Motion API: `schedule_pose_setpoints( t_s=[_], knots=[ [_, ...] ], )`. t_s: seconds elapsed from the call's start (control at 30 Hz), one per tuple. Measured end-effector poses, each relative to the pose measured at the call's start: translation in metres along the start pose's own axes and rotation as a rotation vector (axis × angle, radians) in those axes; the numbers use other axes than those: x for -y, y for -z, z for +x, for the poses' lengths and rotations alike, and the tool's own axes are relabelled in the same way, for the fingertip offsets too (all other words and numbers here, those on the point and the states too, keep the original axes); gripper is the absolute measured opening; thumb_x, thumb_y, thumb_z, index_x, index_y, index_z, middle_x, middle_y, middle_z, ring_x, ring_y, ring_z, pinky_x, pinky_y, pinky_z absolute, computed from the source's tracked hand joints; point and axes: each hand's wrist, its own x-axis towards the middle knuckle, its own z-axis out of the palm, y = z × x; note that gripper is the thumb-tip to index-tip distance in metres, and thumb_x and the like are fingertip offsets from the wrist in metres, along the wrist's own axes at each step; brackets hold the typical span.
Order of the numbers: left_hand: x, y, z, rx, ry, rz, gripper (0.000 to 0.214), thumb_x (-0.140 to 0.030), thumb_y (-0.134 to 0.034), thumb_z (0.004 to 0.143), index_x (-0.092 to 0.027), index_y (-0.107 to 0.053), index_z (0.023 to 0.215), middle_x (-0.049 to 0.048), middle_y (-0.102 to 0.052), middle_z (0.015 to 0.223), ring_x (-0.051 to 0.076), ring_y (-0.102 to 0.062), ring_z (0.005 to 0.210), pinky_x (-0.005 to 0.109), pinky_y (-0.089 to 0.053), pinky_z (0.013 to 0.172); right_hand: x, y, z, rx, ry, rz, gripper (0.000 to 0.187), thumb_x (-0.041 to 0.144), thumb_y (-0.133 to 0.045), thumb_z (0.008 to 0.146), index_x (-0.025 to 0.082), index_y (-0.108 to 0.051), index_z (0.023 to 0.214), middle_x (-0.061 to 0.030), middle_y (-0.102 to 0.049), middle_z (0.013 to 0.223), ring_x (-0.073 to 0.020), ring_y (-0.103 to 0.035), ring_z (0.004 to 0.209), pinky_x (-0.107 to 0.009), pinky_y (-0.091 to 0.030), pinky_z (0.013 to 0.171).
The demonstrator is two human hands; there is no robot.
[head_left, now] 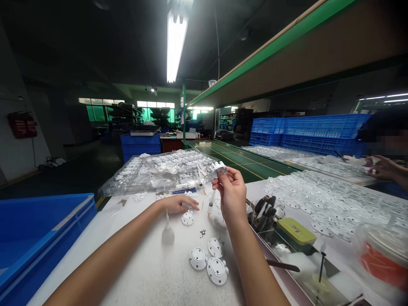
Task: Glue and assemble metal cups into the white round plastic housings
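Raised over the table, my right hand pinches a round white plastic part by its edge, thumb in front. My left hand lies low on the white tabletop, fingers stretched out, just behind a single white disc part. Between the hands are a syringe with an orange tip and a thin needle-like pin. Closer to me sit a small pile of tiny metal pieces and a group of white disc parts with dark holes. A squeeze bottle with a narrow nozzle stands left of them.
Clear plastic trays of small white parts lie at the back. A blue bin stands at the left. At right are a tool tray with a yellow-green box, many white discs, blue crates and another person's hand.
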Motion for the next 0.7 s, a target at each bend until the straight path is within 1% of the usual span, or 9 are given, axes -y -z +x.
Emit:
schedule_pose_setpoints(
  t_s=[0.13, 0.27, 0.33, 0.4, 0.47, 0.57, 0.63, 0.7],
  knots=[
    [0.0, -0.01, 0.005, -0.081, -0.045, 0.063, 0.024, -0.031, -0.052, 0.089, -0.025, -0.067, 0.107, 0.005, -0.055, 0.128, 0.021, -0.049, 0.116, 0.03, -0.037, 0.098, -0.001, 0.002, 0.001, -0.027, 0.008, -0.001, 0.033, 0.03, -0.075, 0.069, 0.018, -0.055, 0.091, 0.0049, -0.059, 0.063, -0.0098, -0.057, 0.053, -0.019, -0.045, 0.047],
    [-0.007, -0.02, 0.006, -0.17, -0.032, 0.177, 0.026, -0.039, -0.042, 0.094, -0.023, -0.06, 0.104, 0.0072, -0.054, 0.113, 0.022, -0.045, 0.109, 0.035, -0.036, 0.096, -0.001, 0.003, 0.002, -0.042, 0.011, -0.006, 0.033, 0.032, -0.076, 0.069, 0.018, -0.055, 0.09, 0.0048, -0.058, 0.063, -0.0095, -0.056, 0.052, -0.019, -0.043, 0.047],
    [-0.011, -0.024, 0.007, -0.193, -0.018, 0.244, 0.026, -0.039, -0.038, 0.095, -0.022, -0.056, 0.102, 0.0072, -0.053, 0.107, 0.023, -0.044, 0.104, 0.037, -0.036, 0.094, -0.001, 0.003, 0.002, -0.054, 0.018, -0.014, 0.033, 0.032, -0.076, 0.069, 0.018, -0.056, 0.091, 0.0045, -0.059, 0.065, -0.0099, -0.056, 0.053, -0.02, -0.043, 0.047],
    [-0.012, -0.026, 0.01, -0.205, -0.006, 0.305, 0.023, -0.038, -0.037, 0.096, -0.022, -0.053, 0.098, 0.0065, -0.051, 0.104, 0.023, -0.043, 0.098, 0.037, -0.036, 0.091, 0.0, 0.003, 0.003, -0.068, 0.026, -0.013, 0.034, 0.033, -0.076, 0.068, 0.018, -0.056, 0.091, 0.0041, -0.059, 0.067, -0.01, -0.057, 0.054, -0.02, -0.043, 0.048],
    [-0.01, -0.027, 0.014, -0.222, 0.007, 0.359, 0.021, -0.036, -0.036, 0.095, -0.021, -0.051, 0.095, 0.0061, -0.05, 0.1, 0.022, -0.043, 0.094, 0.036, -0.036, 0.088, 0.0, 0.004, 0.003, -0.077, 0.028, -0.005, 0.035, 0.033, -0.077, 0.068, 0.018, -0.055, 0.092, 0.0039, -0.059, 0.068, -0.0098, -0.057, 0.055, -0.02, -0.043, 0.048],
    [-0.002, -0.029, 0.021, -0.28, 0.035, 0.437, 0.019, -0.03, -0.033, 0.095, -0.019, -0.048, 0.091, 0.0061, -0.048, 0.094, 0.021, -0.042, 0.087, 0.036, -0.037, 0.085, 0.001, 0.003, 0.003, -0.088, 0.016, 0.008, 0.037, 0.032, -0.077, 0.067, 0.017, -0.055, 0.093, 0.0036, -0.059, 0.068, -0.0093, -0.056, 0.054, -0.019, -0.044, 0.049],
    [0.004, -0.029, 0.027, -0.334, 0.051, 0.486, 0.019, -0.027, -0.032, 0.095, -0.018, -0.048, 0.092, 0.0069, -0.048, 0.094, 0.021, -0.043, 0.088, 0.037, -0.037, 0.085, 0.002, 0.003, 0.003, -0.101, 0.013, 0.014, 0.038, 0.031, -0.077, 0.067, 0.016, -0.055, 0.093, 0.0035, -0.06, 0.068, -0.0091, -0.056, 0.054, -0.019, -0.044, 0.049],
    [0.009, -0.028, 0.033, -0.381, 0.055, 0.529, 0.017, -0.025, -0.033, 0.094, -0.018, -0.048, 0.096, 0.0084, -0.047, 0.101, 0.023, -0.043, 0.095, 0.038, -0.036, 0.089, 0.003, 0.003, 0.003, -0.119, 0.016, 0.015, 0.038, 0.032, -0.077, 0.066, 0.016, -0.055, 0.093, 0.0033, -0.06, 0.069, -0.0091, -0.056, 0.054, -0.019, -0.043, 0.048]
  ],
)
